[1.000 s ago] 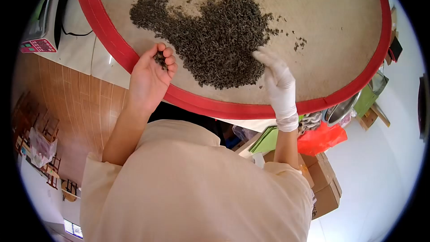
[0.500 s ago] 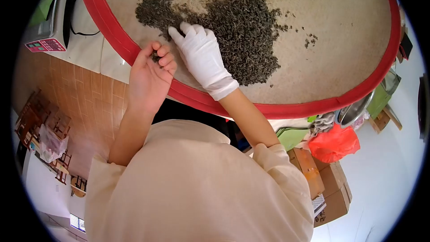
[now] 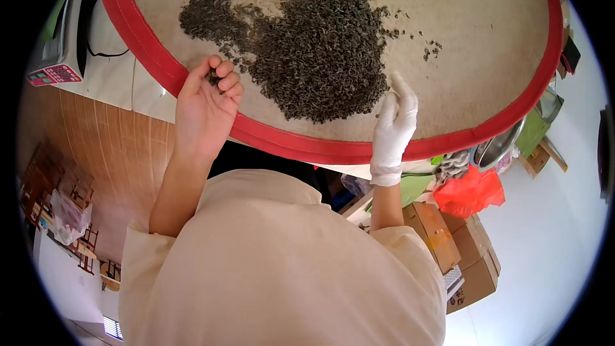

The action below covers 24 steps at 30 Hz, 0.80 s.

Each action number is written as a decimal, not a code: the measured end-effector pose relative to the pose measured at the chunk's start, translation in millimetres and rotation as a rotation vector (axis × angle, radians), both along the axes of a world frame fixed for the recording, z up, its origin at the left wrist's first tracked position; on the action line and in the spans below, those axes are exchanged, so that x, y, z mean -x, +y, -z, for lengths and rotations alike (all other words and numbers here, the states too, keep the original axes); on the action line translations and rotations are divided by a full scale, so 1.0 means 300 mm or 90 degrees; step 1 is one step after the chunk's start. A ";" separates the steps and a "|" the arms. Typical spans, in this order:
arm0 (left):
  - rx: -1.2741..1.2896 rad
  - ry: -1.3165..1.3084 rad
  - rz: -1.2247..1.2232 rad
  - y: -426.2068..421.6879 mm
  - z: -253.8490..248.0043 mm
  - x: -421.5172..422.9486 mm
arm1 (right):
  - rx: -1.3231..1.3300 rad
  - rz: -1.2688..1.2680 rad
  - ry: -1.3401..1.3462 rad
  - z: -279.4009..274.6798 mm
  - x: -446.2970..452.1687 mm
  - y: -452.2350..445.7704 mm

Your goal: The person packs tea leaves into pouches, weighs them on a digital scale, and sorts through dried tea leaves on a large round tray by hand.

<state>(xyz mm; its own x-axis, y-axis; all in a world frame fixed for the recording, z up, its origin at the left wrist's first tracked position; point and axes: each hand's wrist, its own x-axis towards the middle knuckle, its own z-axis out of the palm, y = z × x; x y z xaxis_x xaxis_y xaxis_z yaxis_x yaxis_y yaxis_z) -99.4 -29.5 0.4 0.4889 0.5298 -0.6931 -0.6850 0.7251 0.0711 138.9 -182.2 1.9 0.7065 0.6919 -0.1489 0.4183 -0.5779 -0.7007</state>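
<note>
A large pile of dark, curled dried tea leaves (image 3: 320,51) lies on a round, pale woven tray (image 3: 467,70) with a red cloth rim. A smaller heap of the same leaves (image 3: 211,16) joins it on the left. My left hand (image 3: 208,106), bare and palm up over the rim, curls its fingers around a few dark leaves. My right hand (image 3: 395,122) wears a white glove. It is beside the right lower edge of the big pile, its fingers stretched forward and its thumb apart, with nothing visible in it.
Left of the tray stands a scale with a pink key panel (image 3: 54,75). At the lower right are a red plastic bag (image 3: 471,191), cardboard boxes (image 3: 471,256) and a metal bowl (image 3: 500,147). Wooden furniture (image 3: 67,179) stands on the floor at far left.
My right hand has moved from the smaller heap across to the right side of the big pile. My left hand stays curled around the leaves. The view has shifted slightly.
</note>
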 end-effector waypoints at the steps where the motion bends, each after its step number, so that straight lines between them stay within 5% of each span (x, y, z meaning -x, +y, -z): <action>1: 0.001 -0.012 0.003 0.000 0.003 -0.001 | 0.003 0.041 -0.016 0.038 -0.018 -0.029; 3: 0.000 -0.011 0.012 0.000 0.001 0.000 | 0.035 0.180 0.109 0.065 -0.024 -0.062; 7: -0.010 -0.001 0.024 0.006 0.001 0.005 | 0.033 0.198 0.101 0.101 0.004 -0.060; 9: -0.005 0.011 0.031 0.007 0.003 0.004 | 0.018 -0.064 -0.200 0.048 0.032 0.023; 15: 0.009 -0.002 0.044 -0.009 0.007 -0.026 | -0.052 -0.286 -0.253 0.082 0.149 0.227; 24: 0.010 0.023 0.056 -0.008 0.009 -0.015 | 0.035 -0.280 -0.313 0.162 0.170 0.247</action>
